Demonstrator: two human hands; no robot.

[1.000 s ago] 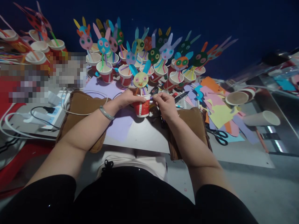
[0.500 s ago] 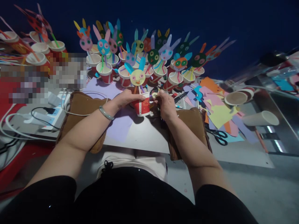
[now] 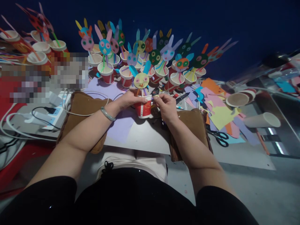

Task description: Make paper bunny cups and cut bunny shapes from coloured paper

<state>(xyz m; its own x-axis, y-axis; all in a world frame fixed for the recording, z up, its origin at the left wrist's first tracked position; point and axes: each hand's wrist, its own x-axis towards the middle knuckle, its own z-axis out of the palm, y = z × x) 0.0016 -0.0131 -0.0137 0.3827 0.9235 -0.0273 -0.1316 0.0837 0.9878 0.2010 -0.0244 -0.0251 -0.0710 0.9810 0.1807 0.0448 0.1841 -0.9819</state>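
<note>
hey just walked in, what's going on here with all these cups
A person sits holding a red cup in the left hand; a yellow paper face with blue ears stands above its rim. The right hand pinches a small yellowish piece by the cup's right side, too small to make out. Behind stand more cups with eared faces. Paper scraps and scissors lie to the right.
</note>
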